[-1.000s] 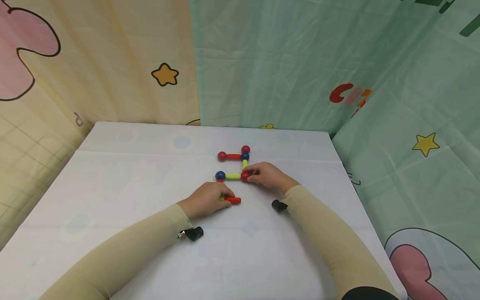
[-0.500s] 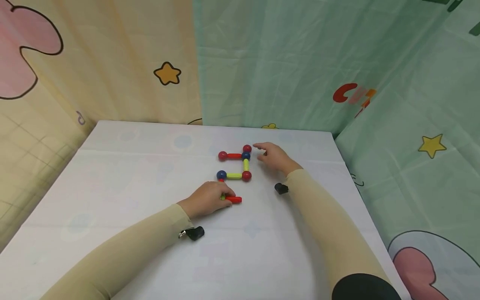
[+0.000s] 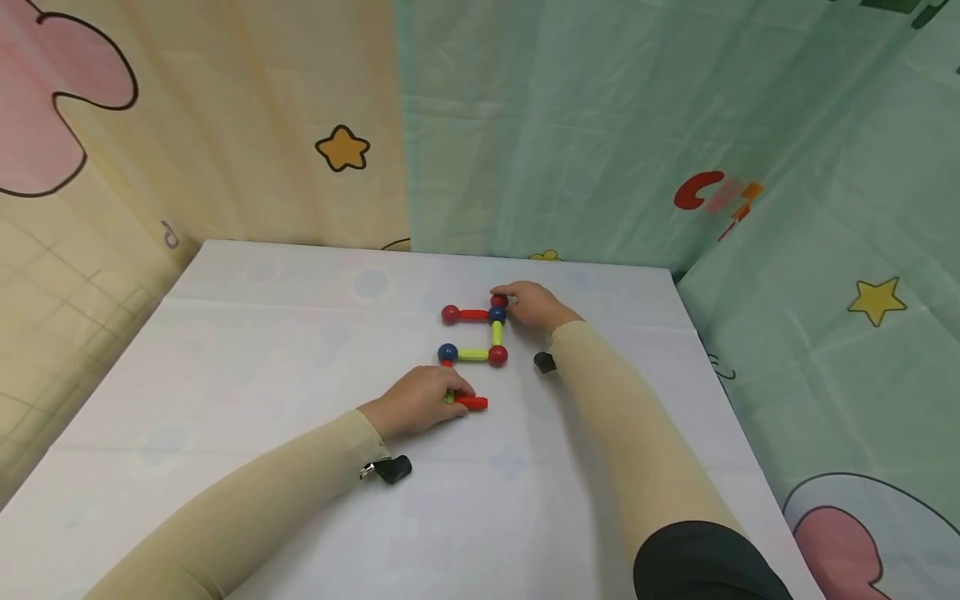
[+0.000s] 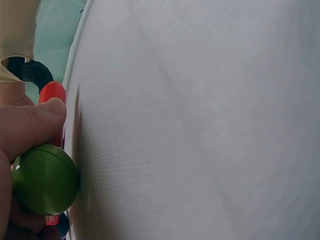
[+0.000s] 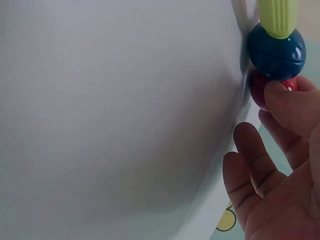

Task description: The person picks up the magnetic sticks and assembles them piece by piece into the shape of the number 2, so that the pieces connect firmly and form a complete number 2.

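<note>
A chain of coloured balls and rods lies on the table. My left hand [image 3: 416, 402] grips its near end, fingers around a green ball [image 4: 45, 180] and thumb on a red rod [image 3: 472, 403]. At the far end my right hand [image 3: 536, 305] pinches a red ball [image 5: 259, 91] between thumb and a finger, its other fingers loose. That ball touches a blue ball [image 5: 277, 55]. From the blue ball, a red rod [image 3: 473, 315] runs left to another red ball [image 3: 450, 314]; a yellow-green rod [image 3: 497, 335] runs down to a corner red ball [image 3: 498, 356].
A second yellow-green rod [image 3: 472, 355] links the corner ball to a blue ball [image 3: 447, 352] on the left. The white-covered table [image 3: 300, 333] meets printed curtains [image 3: 555, 125] at its back. Black wrist devices [image 3: 393, 469] hang under both sleeves.
My right hand has left the corner red ball, moved away from me with fingers spread, and now pinches the far red ball. The left hand keeps its hold.
</note>
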The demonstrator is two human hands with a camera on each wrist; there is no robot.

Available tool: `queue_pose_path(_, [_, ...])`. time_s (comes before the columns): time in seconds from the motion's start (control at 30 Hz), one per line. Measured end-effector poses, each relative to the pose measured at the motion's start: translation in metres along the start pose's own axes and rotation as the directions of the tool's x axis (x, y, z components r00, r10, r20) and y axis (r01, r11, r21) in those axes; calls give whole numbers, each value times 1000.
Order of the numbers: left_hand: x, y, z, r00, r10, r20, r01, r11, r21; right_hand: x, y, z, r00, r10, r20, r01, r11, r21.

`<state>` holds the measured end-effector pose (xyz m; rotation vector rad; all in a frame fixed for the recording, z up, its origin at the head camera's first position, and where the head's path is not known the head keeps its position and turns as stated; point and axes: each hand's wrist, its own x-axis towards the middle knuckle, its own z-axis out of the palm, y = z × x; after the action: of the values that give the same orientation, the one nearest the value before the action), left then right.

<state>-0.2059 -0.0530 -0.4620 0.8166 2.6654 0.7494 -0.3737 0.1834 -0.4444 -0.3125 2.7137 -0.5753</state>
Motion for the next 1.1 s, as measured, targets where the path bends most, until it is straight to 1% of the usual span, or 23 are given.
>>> queue_pose_path(0.07, [0, 1, 0, 1000, -2, -1, 2, 1000, 2, 1, 1, 0, 1000, 17, -1, -17, 1000, 6])
queue_pose_path(0.2, [1, 0, 1, 1000, -5, -7, 6, 1000, 9, 0, 5, -1, 1000, 21, -10, -21, 1000, 12])
queue_pose_path(0.3, [1, -1, 2, 1000, -5, -8, 5, 1000, 11, -3, 8, -2, 1000, 24, -11, -24, 1000, 17])
queue_pose_path(0.43, [2, -2, 1, 1000, -4, -7, 4, 1000, 9, -10, 18, -4, 999, 21, -26, -20, 1000, 18])
queue_pose_path(0.53, [4, -2, 0, 1000, -10, -8, 10, 1000, 6, -18, 28, -6, 999, 27, -33, -26, 999, 26])
queue_pose_path(0.67, [6, -1, -2, 1000, -29, -7, 29, 1000, -8, -30, 37, -6, 998, 57, -24, -56, 998, 43])
queue_pose_path(0.83, [10, -4, -3, 998, -55, -3, 55, 998, -19, -48, 44, -5, 997, 79, -9, -78, 995, 59])
queue_pose_path(0.9, [12, -5, -4, 998, -59, -3, 59, 998, -21, -55, 45, -4, 996, 87, -6, -86, 993, 79])
queue_pose_path(1.0, [16, -6, -6, 998, -60, 0, 60, 998, -22, -64, 49, -3, 997, 80, -8, -79, 993, 91])
queue_pose_path(1.1, [19, -7, -8, 998, -60, -2, 60, 998, -34, -73, 51, 0, 998, 55, -9, -54, 995, 89])
